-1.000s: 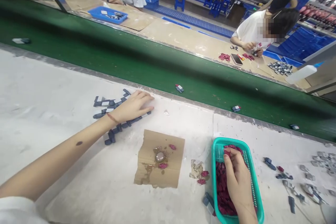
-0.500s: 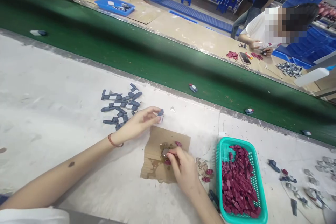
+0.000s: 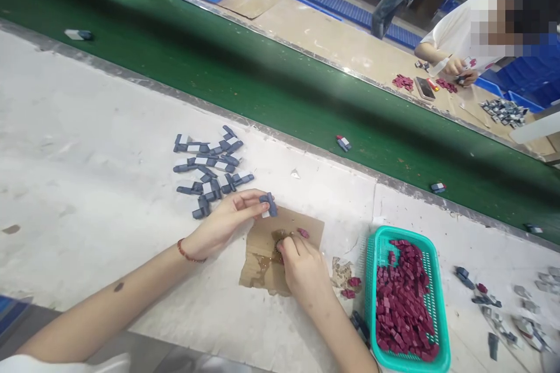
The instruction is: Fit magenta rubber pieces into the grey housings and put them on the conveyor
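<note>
“Blue part [image 3: 268, 205]: where was it?”

“In the left hand [image 3: 225, 218], pinched between thumb and fingers, near the upper edge of the card [image 3: 266, 280]. With the card as the clock's centre, that was about eleven o'clock.”

“And the right hand [image 3: 306, 274]?”

“Over the card, its fingers bent down at a round cap [image 3: 277, 247], mostly hidden. I couldn't tell whether they gripped anything; the tips didn't show clearly.”

“Were there more blue ones?”

“Yes, a pile [image 3: 212, 189] of them, with white faces, lay between ten and eleven. One red piece [image 3: 303, 233] lay on the card towards one or two, and two others [image 3: 354, 281] lay off it, near four, by a scrap [image 3: 340, 270].”

“What about the basket [image 3: 373, 297]?”

“Between three and four, heaped with red pieces. A green belt [image 3: 227, 87] ran across at twelve, and a co-worker [image 3: 452, 29] was beyond it, between one and two.”
</note>
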Available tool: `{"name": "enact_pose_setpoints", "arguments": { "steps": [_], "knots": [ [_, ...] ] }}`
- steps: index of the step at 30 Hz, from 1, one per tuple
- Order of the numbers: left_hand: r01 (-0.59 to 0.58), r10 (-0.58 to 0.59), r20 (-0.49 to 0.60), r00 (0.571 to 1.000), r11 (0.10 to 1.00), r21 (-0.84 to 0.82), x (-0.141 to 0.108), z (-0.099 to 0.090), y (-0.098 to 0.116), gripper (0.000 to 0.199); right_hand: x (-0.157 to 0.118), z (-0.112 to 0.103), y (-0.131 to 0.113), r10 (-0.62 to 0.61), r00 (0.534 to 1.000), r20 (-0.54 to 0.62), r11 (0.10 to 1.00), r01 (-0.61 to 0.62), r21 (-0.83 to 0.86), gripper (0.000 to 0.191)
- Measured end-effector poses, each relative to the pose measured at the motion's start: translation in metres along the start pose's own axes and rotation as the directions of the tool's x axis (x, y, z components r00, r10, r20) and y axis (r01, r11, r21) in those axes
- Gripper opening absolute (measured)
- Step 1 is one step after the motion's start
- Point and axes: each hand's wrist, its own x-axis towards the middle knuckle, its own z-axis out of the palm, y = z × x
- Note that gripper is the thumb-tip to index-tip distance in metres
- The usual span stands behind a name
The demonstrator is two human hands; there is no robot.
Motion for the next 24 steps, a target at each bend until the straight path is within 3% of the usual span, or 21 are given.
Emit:
{"name": "enact_pose_setpoints", "arguments": {
  "steps": [5,9,15,20,22,24],
  "knots": [
    [0.135,-0.127,0.051,0.991,0.966,-0.219,-0.0003,-0.0034,-0.0033,0.033,-0.0001,0.0002,-0.0006,0.004,1.0,0.024,1.0,-0.004,-0.013,0.019],
    [0.187,-0.162,0.116,0.98,0.949,-0.255,-0.0011,-0.0053,-0.0054,0.032,-0.0001,0.0003,-0.001,0.015,0.999,0.049,1.0,-0.015,-0.013,0.018],
    [0.167,-0.135,0.183,0.974,0.971,-0.173,-0.0014,-0.006,-0.0074,0.037,0.0007,0.0001,-0.0031,0.049,0.996,0.076,0.999,-0.05,0.003,0.019],
    [0.114,-0.107,0.134,0.985,0.992,-0.045,-0.0013,-0.0023,-0.0076,0.029,0.0027,-0.0021,-0.0034,0.075,0.993,0.09,0.996,-0.08,0.049,0.017],
    [0.042,-0.047,0.089,0.995,0.998,0.052,-0.0021,0.0003,-0.0075,0.034,0.0032,-0.0052,-0.0009,0.125,0.986,0.106,0.979,-0.141,0.15,0.017],
    [-0.009,0.001,0.051,0.999,0.989,0.145,-0.0033,0.0032,-0.0079,0.039,0.0027,-0.0088,0.0027,0.204,0.969,0.139,0.903,-0.241,0.355,0.018]
  ]
}}
